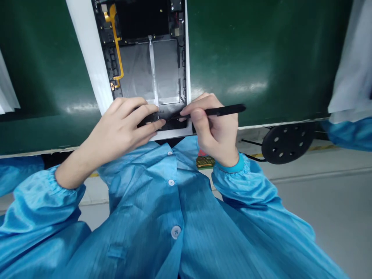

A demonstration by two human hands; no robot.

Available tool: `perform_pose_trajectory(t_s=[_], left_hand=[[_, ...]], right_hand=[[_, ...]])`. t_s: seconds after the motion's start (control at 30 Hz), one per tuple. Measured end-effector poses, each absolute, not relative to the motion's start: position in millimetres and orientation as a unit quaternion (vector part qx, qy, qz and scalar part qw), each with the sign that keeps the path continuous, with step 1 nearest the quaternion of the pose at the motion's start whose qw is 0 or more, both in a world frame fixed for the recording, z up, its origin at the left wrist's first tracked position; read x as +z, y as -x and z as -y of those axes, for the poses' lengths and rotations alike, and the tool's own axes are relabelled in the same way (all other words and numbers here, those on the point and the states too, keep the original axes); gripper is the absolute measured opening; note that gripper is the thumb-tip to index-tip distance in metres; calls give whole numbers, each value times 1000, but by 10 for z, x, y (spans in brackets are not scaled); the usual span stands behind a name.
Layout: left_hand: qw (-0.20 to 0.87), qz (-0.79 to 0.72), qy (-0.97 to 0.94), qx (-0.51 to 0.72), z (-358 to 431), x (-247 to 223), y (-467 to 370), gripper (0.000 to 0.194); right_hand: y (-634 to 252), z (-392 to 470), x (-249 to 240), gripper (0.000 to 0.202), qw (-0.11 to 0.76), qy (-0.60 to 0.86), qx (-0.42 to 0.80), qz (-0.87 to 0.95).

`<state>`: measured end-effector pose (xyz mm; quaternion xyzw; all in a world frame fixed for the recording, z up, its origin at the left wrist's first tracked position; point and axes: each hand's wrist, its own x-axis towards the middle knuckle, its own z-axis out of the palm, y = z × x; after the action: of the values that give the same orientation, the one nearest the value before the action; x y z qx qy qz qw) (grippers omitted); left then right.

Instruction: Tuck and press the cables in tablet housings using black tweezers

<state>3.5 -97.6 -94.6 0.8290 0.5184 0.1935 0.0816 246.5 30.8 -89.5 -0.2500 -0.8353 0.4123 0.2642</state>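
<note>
the right hand [216, 130] clamps a black tool [229, 110] over the near end of the opened device [133, 69]. the left hand [119, 126], fingers apart, covers the device's near-left corner.

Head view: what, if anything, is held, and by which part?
The right grip holds a black pen-like tool by its front half. Left grip lies over the opened device; any hold there cannot be told.
</note>
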Motion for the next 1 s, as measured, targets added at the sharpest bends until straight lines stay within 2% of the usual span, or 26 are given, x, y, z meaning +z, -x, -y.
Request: perform_pose_trajectory(t_s=[0.2, 0.4, 0.67, 0.83, 1.0], left_hand=[[228, -542, -788, 180, 921, -930, 63, 34], [279, -535, -789, 121, 833, -831, 108, 40], [306, -524, -785, 129, 778, -793, 108, 45], [269, -515, -808, 97, 766, -781, 116, 51], [234, -497, -827, 117, 773, -778, 112, 49]], right_hand=[[-2389, -183, -918, 23, 258, 272, 433, 820], [-2383, -185, -908, 30, 217, 286, 436, 826], [-2376, -185, -904, 28, 216, 276, 437, 828], [-2374, -199, -934, 32, 207, 268, 444, 830], [-2363, -217, -951, 40, 171, 278, 432, 841]])
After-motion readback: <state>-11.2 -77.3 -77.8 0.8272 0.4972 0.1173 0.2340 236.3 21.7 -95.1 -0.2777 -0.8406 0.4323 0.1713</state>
